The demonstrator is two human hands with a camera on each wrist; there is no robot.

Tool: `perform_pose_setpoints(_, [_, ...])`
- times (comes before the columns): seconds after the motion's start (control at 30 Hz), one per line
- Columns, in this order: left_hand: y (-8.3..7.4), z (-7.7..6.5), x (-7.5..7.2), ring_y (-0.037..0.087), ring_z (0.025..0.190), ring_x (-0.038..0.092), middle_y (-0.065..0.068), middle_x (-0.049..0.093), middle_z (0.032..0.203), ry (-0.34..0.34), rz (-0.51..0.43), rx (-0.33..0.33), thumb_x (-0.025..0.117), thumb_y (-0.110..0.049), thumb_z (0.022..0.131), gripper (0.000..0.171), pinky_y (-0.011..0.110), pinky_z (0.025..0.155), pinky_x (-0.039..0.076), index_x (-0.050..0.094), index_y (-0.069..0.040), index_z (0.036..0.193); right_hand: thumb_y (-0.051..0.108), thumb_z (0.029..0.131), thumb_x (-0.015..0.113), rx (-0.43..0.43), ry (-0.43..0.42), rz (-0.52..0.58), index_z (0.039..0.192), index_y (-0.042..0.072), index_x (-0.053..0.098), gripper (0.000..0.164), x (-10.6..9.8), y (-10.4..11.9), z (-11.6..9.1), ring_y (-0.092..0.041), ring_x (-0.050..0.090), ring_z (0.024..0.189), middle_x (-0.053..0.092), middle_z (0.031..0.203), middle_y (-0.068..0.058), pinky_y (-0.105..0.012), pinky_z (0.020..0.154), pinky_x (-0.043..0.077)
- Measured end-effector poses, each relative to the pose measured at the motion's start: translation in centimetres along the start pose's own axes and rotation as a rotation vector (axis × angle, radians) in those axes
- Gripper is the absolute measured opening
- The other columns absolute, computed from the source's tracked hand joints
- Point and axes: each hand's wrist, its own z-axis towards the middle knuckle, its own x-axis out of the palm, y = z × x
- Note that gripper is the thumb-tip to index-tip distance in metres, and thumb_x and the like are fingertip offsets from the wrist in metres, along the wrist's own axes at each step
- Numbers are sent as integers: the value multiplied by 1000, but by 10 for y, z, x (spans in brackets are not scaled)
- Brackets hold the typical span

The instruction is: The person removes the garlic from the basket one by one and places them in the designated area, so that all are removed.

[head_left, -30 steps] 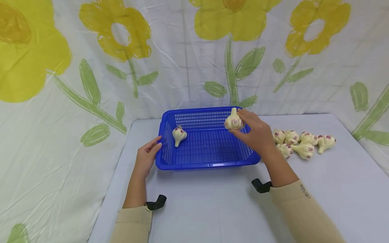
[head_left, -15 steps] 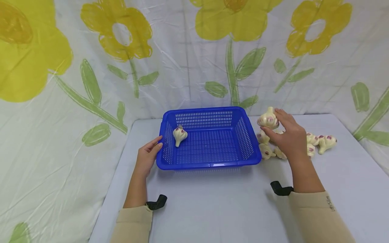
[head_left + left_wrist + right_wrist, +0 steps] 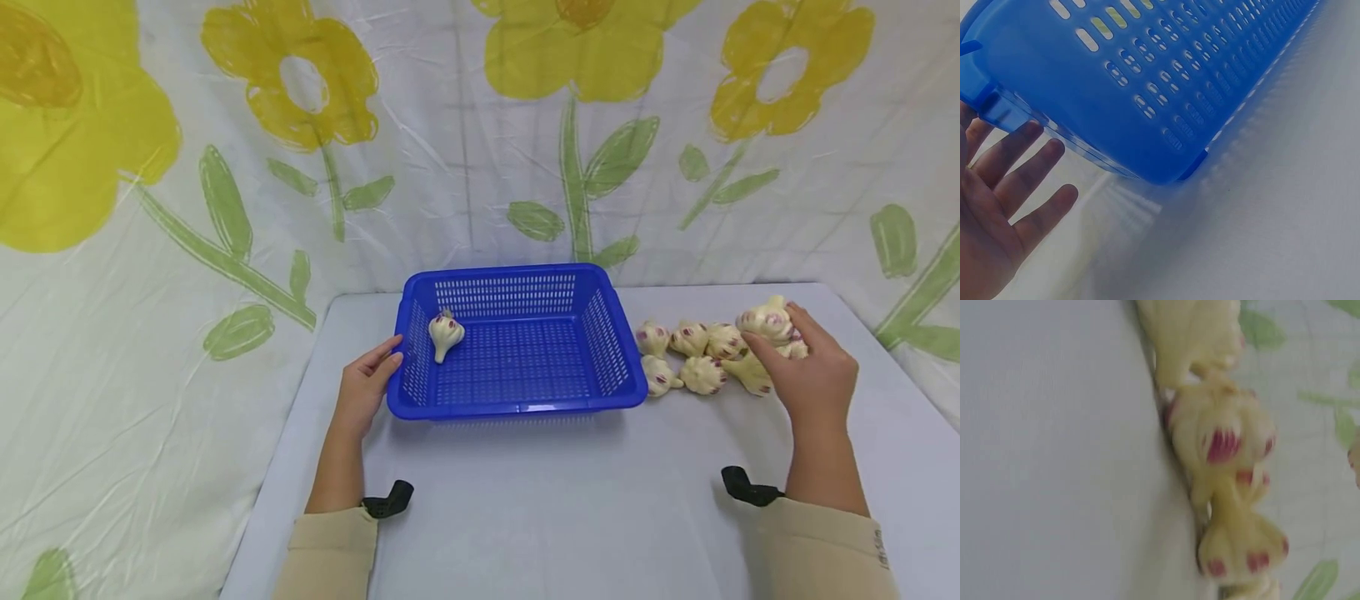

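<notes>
In the head view, my right hand (image 3: 813, 375) holds a garlic bulb (image 3: 763, 321) between thumb and fingers, over the right end of a garlic group. My left hand (image 3: 363, 387) has thumb and forefinger at the left rim of a blue plastic basket (image 3: 517, 408). Its other fingers (image 3: 1029, 169) stretch out below that rim in the left wrist view. Inside the basket, at the left, lies one garlic bulb (image 3: 446, 333). Several garlic bulbs (image 3: 703, 375) lie in two rows right of the basket. The right wrist view shows garlic (image 3: 1219, 434) close up, slightly blurred.
A white-covered table (image 3: 540, 500) carries everything. Behind it hangs a white curtain (image 3: 465, 167) printed with yellow flowers. Black wrist mounts (image 3: 388, 500) sit at both sleeve cuffs.
My right hand has carried its garlic bulb from above the basket's right side rightward to the far end of the garlic group. The left hand and basket stay in place.
</notes>
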Motion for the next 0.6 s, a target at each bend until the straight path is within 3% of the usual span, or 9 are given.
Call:
perform_pose_setpoints(0.1, [-1, 1, 0, 8, 110, 65, 11, 59, 139, 3, 2, 10, 64, -43, 94, 51, 21, 87, 55, 58, -18, 139, 40, 83, 78, 183, 39, -27, 143, 32, 51, 66, -11, -16, 1, -20, 46, 137, 52, 144, 0, -34, 115, 35])
perform_pose_setpoints(0.3, [-1, 1, 0, 4, 104, 66, 13, 59, 138, -2, -15, 9, 64, -37, 96, 48, 20, 85, 56, 59, -15, 138, 50, 83, 72, 533, 101, 9, 147, 31, 45, 72, -24, -40, 0, -15, 35, 144, 41, 152, 2, -34, 119, 29])
perform_pose_setpoints(0.4, [0, 0, 0, 3, 104, 66, 13, 59, 138, -1, -18, 7, 64, -36, 96, 48, 20, 85, 56, 59, -15, 138, 51, 83, 72, 645, 116, 48, 149, 30, 43, 75, -26, -49, 0, -12, 31, 145, 39, 154, 5, -30, 120, 27])
perform_pose_setpoints(0.6, [0, 0, 0, 5, 105, 66, 13, 59, 139, 1, -15, 13, 64, -38, 95, 49, 21, 86, 56, 58, -16, 138, 51, 83, 72, 741, 122, 76, 150, 26, 41, 78, -26, -61, -3, -13, 29, 146, 35, 156, 4, -28, 119, 28])
